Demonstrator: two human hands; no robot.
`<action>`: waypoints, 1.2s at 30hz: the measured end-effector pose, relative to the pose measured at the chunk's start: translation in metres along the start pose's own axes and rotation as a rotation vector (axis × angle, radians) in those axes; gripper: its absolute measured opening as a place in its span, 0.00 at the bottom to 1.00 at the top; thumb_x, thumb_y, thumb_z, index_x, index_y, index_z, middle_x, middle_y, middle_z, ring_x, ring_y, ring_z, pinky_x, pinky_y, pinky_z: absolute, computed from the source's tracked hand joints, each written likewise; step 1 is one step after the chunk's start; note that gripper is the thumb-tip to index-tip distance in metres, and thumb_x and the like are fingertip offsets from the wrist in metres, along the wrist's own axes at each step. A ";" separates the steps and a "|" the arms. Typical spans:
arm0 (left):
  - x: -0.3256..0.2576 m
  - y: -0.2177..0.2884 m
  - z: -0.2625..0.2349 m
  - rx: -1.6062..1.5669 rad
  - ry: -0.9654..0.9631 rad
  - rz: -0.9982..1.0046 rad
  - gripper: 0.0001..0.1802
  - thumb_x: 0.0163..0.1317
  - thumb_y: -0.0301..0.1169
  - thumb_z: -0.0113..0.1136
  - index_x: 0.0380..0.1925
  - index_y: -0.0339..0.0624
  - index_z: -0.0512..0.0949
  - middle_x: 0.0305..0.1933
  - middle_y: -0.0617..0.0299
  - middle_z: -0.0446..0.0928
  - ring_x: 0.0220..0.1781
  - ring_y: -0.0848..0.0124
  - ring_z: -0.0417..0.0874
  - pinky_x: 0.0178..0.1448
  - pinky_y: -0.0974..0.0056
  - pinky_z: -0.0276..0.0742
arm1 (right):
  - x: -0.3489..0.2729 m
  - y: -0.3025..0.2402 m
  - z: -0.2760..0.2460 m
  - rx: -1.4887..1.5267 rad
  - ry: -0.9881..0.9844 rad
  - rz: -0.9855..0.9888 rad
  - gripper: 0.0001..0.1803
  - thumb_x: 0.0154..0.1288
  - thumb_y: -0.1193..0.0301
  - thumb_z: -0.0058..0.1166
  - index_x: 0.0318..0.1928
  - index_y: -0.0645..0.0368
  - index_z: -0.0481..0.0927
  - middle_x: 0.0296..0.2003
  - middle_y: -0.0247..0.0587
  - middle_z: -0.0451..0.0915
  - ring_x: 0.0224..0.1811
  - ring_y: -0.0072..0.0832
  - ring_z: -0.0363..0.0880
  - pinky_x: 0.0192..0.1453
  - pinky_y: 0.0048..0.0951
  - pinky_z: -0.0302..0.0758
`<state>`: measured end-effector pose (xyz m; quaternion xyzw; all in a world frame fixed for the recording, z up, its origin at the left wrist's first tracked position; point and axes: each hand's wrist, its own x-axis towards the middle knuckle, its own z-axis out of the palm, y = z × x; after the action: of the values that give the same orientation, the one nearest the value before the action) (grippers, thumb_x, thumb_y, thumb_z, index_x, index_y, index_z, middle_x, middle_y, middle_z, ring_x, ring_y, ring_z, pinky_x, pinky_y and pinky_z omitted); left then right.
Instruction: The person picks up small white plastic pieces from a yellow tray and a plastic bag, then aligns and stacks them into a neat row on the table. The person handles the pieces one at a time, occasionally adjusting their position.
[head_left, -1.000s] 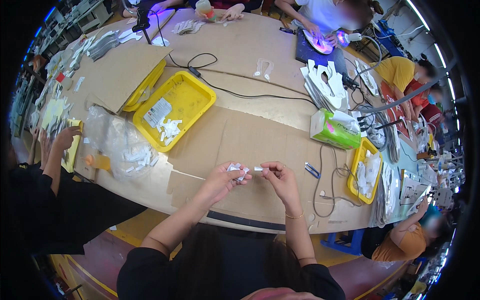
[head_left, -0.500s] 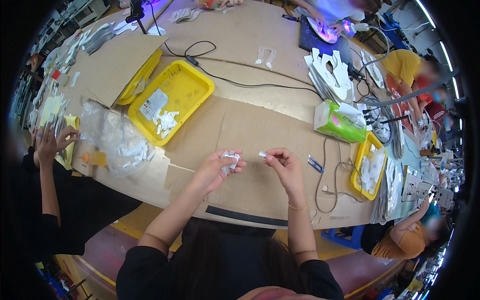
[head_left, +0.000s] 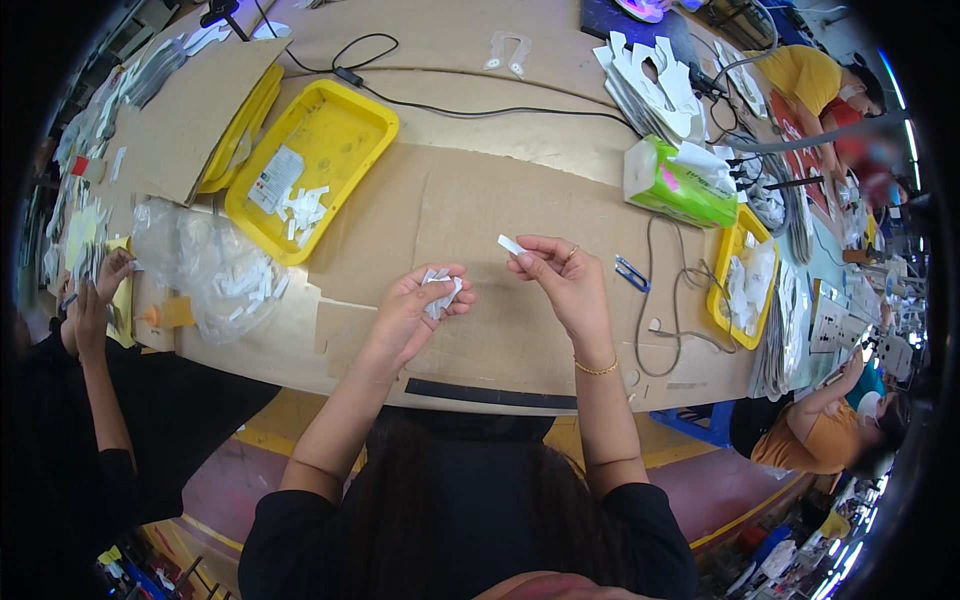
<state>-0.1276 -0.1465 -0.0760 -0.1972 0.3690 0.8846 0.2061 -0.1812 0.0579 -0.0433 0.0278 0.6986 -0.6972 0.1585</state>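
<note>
My left hand [head_left: 408, 312] is closed around a small bunch of white strips [head_left: 441, 290], held over the cardboard sheet [head_left: 470, 345]. To its right, my right hand [head_left: 568, 283] pinches a single white strip [head_left: 511, 245] between thumb and fingertips. That strip points up and to the left, apart from the bunch. More white strips [head_left: 305, 208] lie loose in a large yellow tray [head_left: 335, 118] at the back left, beside a printed packet [head_left: 276, 180].
A clear plastic bag [head_left: 205, 260] with strips lies left, near an orange-tinted bottle [head_left: 172, 312] and a co-worker's hands [head_left: 88, 312]. Right of me are blue thread snips [head_left: 632, 274], a grey cord [head_left: 643, 330], a green tissue box [head_left: 668, 190] and a smaller yellow tray [head_left: 716, 300].
The view has shifted, so the table things sit higher in it. My right hand has moved up and slightly left, and more of its strip shows. My left hand still holds the bunch.
</note>
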 end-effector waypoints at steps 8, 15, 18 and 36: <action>0.001 0.006 -0.010 -0.029 -0.011 -0.006 0.10 0.64 0.25 0.54 0.44 0.33 0.74 0.36 0.58 0.78 0.36 0.70 0.81 0.40 0.68 0.78 | 0.010 0.004 0.008 0.040 0.000 -0.036 0.08 0.65 0.76 0.56 0.41 0.69 0.77 0.33 0.39 0.82 0.36 0.20 0.82 0.41 0.20 0.79; 0.006 0.006 -0.018 -0.018 0.009 0.004 0.13 0.64 0.30 0.60 0.45 0.34 0.74 0.39 0.57 0.78 0.39 0.70 0.81 0.45 0.67 0.78 | 0.035 0.015 0.014 -0.017 -0.049 -0.028 0.09 0.66 0.74 0.56 0.42 0.69 0.77 0.32 0.39 0.82 0.35 0.20 0.81 0.40 0.20 0.78; 0.010 0.007 -0.023 0.012 0.018 0.002 0.13 0.63 0.28 0.60 0.45 0.33 0.74 0.42 0.56 0.79 0.41 0.70 0.82 0.47 0.67 0.79 | 0.055 0.020 0.020 -0.046 -0.032 -0.023 0.09 0.65 0.75 0.56 0.41 0.69 0.79 0.32 0.39 0.82 0.33 0.20 0.81 0.39 0.20 0.78; 0.049 0.042 -0.046 0.104 0.056 0.070 0.14 0.67 0.30 0.55 0.48 0.32 0.74 0.37 0.60 0.77 0.34 0.73 0.80 0.36 0.71 0.76 | 0.148 0.025 0.072 -0.544 -0.111 -0.094 0.05 0.60 0.77 0.57 0.35 0.68 0.81 0.24 0.36 0.81 0.26 0.18 0.80 0.29 0.19 0.76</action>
<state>-0.1806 -0.1967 -0.1067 -0.1976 0.4267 0.8651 0.1745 -0.3019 -0.0395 -0.1047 -0.0866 0.8509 -0.4909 0.1657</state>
